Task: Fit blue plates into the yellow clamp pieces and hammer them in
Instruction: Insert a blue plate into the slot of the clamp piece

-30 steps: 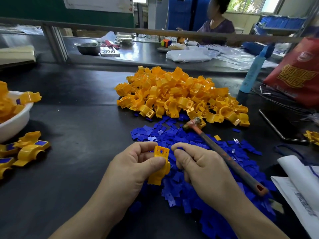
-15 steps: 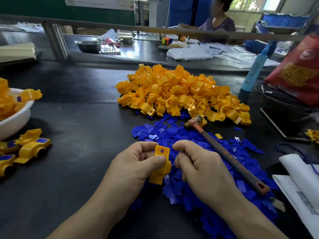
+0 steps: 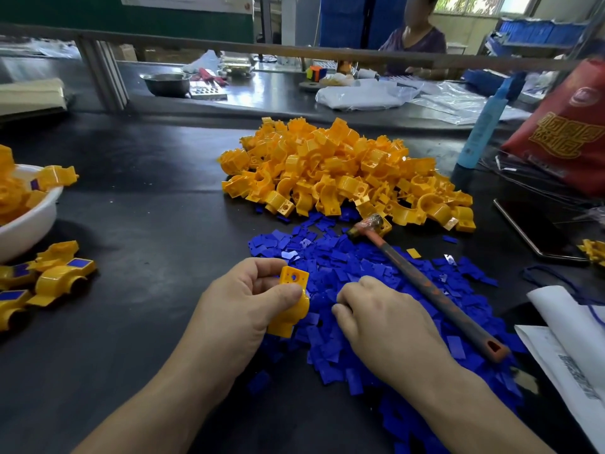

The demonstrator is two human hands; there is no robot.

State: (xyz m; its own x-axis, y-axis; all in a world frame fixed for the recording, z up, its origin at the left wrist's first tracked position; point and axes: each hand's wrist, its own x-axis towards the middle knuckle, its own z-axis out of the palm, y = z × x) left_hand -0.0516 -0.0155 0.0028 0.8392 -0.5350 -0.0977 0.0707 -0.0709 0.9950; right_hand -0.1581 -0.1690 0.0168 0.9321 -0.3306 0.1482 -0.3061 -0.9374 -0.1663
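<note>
My left hand (image 3: 244, 303) grips a yellow clamp piece (image 3: 289, 303) upright just above the black table, its holed flat end facing up. My right hand (image 3: 383, 319) lies knuckles-up on the heap of blue plates (image 3: 366, 267), fingers curled down into them; what the fingertips hold is hidden. A large pile of yellow clamp pieces (image 3: 343, 172) sits beyond the blue heap. The hammer (image 3: 422, 283) lies across the blue plates to the right of my right hand, head toward the yellow pile, handle end near me.
Several clamps with blue plates fitted (image 3: 55, 276) lie at the left beside a white bowl (image 3: 29, 221) of more. A blue bottle (image 3: 484, 129), red bag (image 3: 566, 126), phone (image 3: 537, 227) and papers (image 3: 569, 348) crowd the right. A person sits at the far bench.
My right hand has dropped from beside the clamp down onto the blue plates, fingers digging in. The left hand still holds the clamp in about the same place.
</note>
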